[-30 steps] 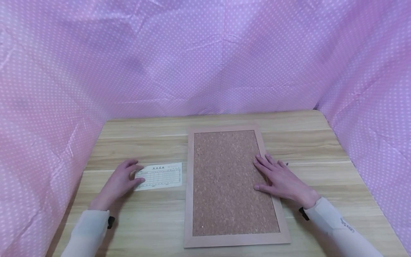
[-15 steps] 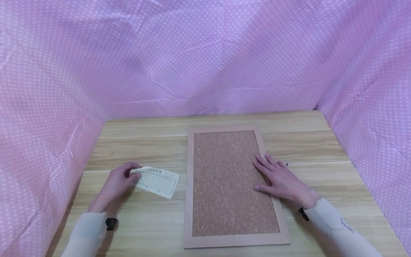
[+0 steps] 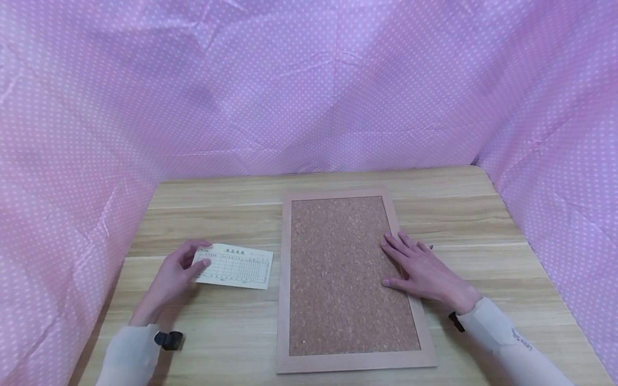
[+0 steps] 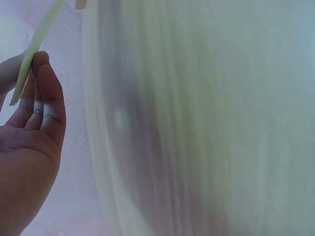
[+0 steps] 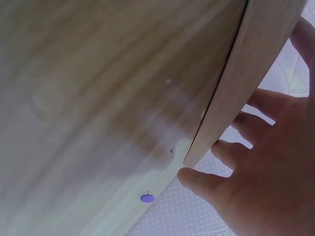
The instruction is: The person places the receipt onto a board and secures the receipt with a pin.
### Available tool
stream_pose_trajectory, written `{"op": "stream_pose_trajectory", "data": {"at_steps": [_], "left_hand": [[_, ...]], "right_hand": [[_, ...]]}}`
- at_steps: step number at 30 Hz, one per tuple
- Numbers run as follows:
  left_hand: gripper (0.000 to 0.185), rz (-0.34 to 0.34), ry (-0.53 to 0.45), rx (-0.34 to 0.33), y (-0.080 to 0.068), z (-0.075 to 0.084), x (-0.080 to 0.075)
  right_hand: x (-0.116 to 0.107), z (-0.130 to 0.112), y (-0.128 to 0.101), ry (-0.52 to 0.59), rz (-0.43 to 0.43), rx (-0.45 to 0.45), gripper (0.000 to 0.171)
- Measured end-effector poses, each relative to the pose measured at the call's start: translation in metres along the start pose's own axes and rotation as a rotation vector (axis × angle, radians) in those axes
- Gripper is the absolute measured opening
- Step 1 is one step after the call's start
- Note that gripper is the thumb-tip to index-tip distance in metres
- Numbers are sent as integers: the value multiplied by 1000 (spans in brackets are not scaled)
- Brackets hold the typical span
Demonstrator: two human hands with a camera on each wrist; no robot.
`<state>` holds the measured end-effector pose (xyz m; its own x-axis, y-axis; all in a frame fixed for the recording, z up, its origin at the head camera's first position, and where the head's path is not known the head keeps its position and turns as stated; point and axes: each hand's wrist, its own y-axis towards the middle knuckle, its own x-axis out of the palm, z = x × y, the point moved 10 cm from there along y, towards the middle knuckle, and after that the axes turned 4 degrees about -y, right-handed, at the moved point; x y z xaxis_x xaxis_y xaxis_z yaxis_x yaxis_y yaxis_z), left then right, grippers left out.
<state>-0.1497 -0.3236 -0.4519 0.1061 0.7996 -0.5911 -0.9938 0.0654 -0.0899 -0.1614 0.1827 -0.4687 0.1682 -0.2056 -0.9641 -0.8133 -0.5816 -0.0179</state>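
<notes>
A: Where is the paper slip (image 3: 235,266)?
B: On the bench (image 3: 217,209), left of the cork board (image 3: 350,273); left hand (image 3: 175,273) pinches its left edge.
A: Handling?
B: Probably light and floppy, best gripped by an edge. Right hand (image 3: 421,271) lies flat, fingers relaxed, on the board.

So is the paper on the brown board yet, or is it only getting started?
Only getting started. The cork board lies flat on the table, with the right hand resting open on its right edge. The left hand pinches the paper slip beside the board. Left to do: the slip is not on the cork, and a purple pushpin lies unused.
</notes>
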Motion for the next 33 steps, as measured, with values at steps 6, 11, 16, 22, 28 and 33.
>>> {"op": "stream_pose_trajectory", "data": {"at_steps": [6,11,16,22,28,33], "left_hand": [[41,-12,-34,-51,-5,7,0],[44,18,-39,-46,-8,16,0],[43,62,-67,-16,-11,25,-2],[40,107,-90,17,-14,40,-6],[41,106,-126,5,-16,56,-5],[38,115,-179,69,-12,73,0]], "right_hand": [[2,2,0,9,-21,15,89],[4,4,0,15,-45,30,90],[5,4,1,13,-46,28,90],[4,3,1,11,-34,16,89],[3,3,1,15,-38,19,89],[3,2,1,24,-47,28,90]]}}
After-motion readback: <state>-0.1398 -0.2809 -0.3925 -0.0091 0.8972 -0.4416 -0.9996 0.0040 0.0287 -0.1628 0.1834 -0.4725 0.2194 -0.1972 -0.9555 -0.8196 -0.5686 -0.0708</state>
